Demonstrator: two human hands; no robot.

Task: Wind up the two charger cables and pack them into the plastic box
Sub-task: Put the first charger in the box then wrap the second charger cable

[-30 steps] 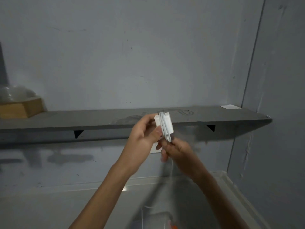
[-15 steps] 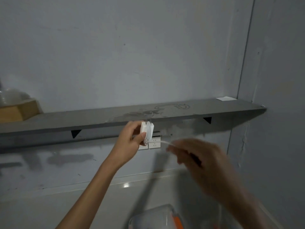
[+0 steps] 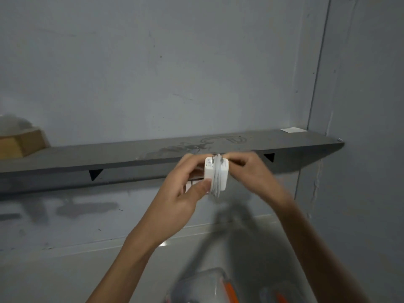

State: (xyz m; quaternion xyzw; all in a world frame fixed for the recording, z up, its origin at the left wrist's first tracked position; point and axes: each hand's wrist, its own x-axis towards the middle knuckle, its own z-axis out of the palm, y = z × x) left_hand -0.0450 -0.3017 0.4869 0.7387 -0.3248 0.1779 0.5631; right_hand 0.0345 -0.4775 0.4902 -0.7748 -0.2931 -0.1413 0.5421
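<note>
A white charger block (image 3: 223,174) with its white cable (image 3: 216,182) wound around it is held up in front of the grey shelf. My left hand (image 3: 185,193) grips the block from the left, thumb on its lower front. My right hand (image 3: 251,173) is against the block's right side, fingers closed at the cable's top; it is blurred. The clear plastic box (image 3: 203,285) with orange clips sits at the bottom of the view, blurred. A second charger is not visible.
A grey wall shelf (image 3: 109,158) on black brackets runs across the view. A wooden block (image 3: 21,143) with a clear object on it sits at its left end, a white paper slip (image 3: 293,130) at its right. A white wall socket (image 3: 192,184) shows behind my hands.
My right hand, which had pulled the cable out to the lower right, has swung back up to the block, laying another turn. My left hand keeps its grip on the block.
</note>
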